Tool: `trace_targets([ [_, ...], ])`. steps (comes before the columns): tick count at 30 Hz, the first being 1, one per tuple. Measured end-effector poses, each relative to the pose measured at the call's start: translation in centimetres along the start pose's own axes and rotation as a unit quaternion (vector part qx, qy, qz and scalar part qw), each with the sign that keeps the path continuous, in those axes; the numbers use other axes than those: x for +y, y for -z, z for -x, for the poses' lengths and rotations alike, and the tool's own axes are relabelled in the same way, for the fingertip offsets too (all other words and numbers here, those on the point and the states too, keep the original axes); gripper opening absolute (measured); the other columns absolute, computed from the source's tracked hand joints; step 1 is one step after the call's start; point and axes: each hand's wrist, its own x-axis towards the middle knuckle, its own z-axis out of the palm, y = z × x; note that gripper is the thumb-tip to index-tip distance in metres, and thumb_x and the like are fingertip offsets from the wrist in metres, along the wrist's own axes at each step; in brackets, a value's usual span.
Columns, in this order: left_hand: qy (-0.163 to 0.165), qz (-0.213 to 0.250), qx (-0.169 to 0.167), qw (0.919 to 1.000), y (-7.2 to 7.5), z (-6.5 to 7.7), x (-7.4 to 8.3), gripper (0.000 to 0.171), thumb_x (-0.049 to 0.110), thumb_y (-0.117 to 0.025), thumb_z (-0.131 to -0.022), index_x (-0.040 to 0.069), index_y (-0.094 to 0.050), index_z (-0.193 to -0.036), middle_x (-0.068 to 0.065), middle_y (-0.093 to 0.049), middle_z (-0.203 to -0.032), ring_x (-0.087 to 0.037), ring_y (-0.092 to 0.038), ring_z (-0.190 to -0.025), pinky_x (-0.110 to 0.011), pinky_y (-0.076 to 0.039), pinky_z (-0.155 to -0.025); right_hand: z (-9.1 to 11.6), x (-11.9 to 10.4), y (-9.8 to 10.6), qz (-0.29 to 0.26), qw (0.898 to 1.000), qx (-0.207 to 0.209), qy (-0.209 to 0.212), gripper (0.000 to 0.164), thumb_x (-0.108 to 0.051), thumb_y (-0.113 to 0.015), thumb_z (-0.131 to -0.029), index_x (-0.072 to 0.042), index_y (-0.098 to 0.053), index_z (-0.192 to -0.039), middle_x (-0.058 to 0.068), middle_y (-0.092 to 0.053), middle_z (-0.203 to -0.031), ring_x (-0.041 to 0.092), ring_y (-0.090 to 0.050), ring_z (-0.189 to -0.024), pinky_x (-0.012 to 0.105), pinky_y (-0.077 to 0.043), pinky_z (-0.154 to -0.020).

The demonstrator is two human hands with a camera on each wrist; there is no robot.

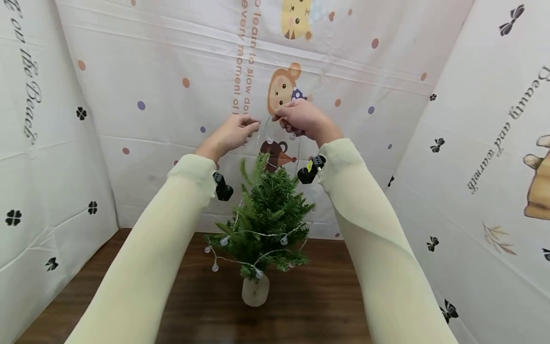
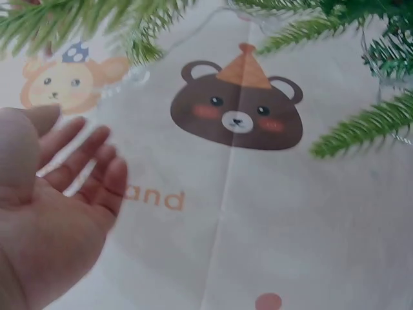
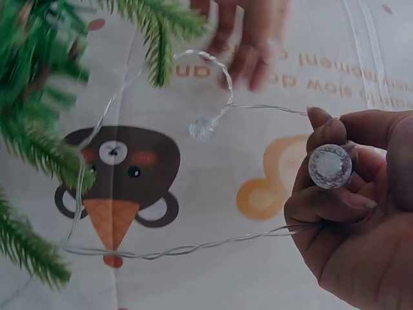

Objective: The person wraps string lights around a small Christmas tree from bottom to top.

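Observation:
A small green artificial Christmas tree (image 1: 275,200) stands upright on a pale round base (image 1: 255,290). Clear-bulb string lights (image 1: 266,234) loop around its lower branches and rise over its top. Above the treetop, my right hand (image 1: 302,119) pinches the thin wire between thumb and index finger. In the right wrist view, one clear bulb (image 3: 330,166) lies against that hand's curled fingers, and another bulb (image 3: 202,129) dangles from the wire. My left hand (image 1: 234,131), left of the wire, has loosely bent fingers. Nothing shows in its palm in the left wrist view.
The tree stands on a dark brown wooden table (image 1: 206,306). White printed cloth (image 1: 163,95) with cartoon animals, dots and lettering rises behind it and on both sides. A black wrist camera (image 1: 223,187) sits at the left cuff, another camera (image 1: 310,171) at the right.

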Motion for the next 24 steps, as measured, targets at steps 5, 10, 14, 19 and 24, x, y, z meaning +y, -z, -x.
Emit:
trace_targets([
  [5, -0.036, -0.026, 0.013, 0.9989, -0.5, -0.8, 0.6, 0.038, 0.018, -0.057, -0.106, 0.006, -0.059, -0.142, -0.014, -0.063, -0.139, -0.030, -0.059, -0.124, -0.039, -0.050, -0.100, 0.3, -0.8, -0.4, 0.025, 0.999, -0.021, 0.018, 0.036, -0.033, -0.046, -0.110, -0.007, -0.069, -0.115, -0.003, -0.053, -0.071, 0.010, -0.039, -0.055, 0.024, -0.037, -0.052],
  [10, -0.028, -0.003, 0.064, 0.9976, -0.5, -1.4, 0.6, 0.027, 0.014, -0.064, -0.102, 0.003, -0.072, -0.125, -0.021, -0.072, -0.120, -0.028, -0.068, -0.094, -0.025, -0.051, -0.069, 0.6, -1.2, -0.5, 0.036, 0.999, -0.036, 0.006, 0.036, -0.033, -0.045, -0.110, -0.006, -0.069, -0.114, -0.002, -0.053, -0.083, 0.010, -0.037, -0.060, 0.023, -0.036, -0.054],
  [14, -0.012, 0.071, 0.076, 0.9945, -0.3, -1.6, 1.2, 0.028, 0.013, -0.064, -0.102, -0.001, -0.070, -0.125, -0.020, -0.072, -0.115, -0.025, -0.073, -0.091, -0.032, -0.060, -0.083, 0.8, -1.0, -0.1, 0.048, 0.998, -0.031, 0.003, 0.031, -0.031, -0.049, -0.108, -0.009, -0.071, -0.108, -0.002, -0.054, -0.087, 0.010, -0.039, -0.060, 0.022, -0.038, -0.053],
  [19, -0.001, 0.148, 0.066, 0.9867, -0.4, -2.0, 2.0, 0.031, 0.014, -0.063, -0.102, -0.003, -0.066, -0.129, -0.014, -0.074, -0.116, -0.023, -0.074, -0.107, -0.037, -0.052, -0.107, 1.0, -0.2, 0.8, 0.042, 0.999, -0.017, -0.003, 0.028, -0.031, -0.052, -0.107, -0.009, -0.070, -0.105, -0.003, -0.054, -0.086, 0.010, -0.041, -0.061, 0.021, -0.040, -0.052],
  [24, 0.000, 0.105, 0.053, 0.9930, -0.7, -2.0, 1.6, 0.031, 0.015, -0.061, -0.104, -0.001, -0.065, -0.130, -0.016, -0.072, -0.124, -0.029, -0.069, -0.120, -0.035, -0.051, -0.109, 1.5, 1.0, 1.9, 0.087, 0.996, -0.011, -0.010, 0.029, -0.037, -0.057, -0.105, -0.012, -0.072, -0.105, -0.003, -0.057, -0.089, 0.010, -0.045, -0.060, 0.023, -0.039, -0.055],
])
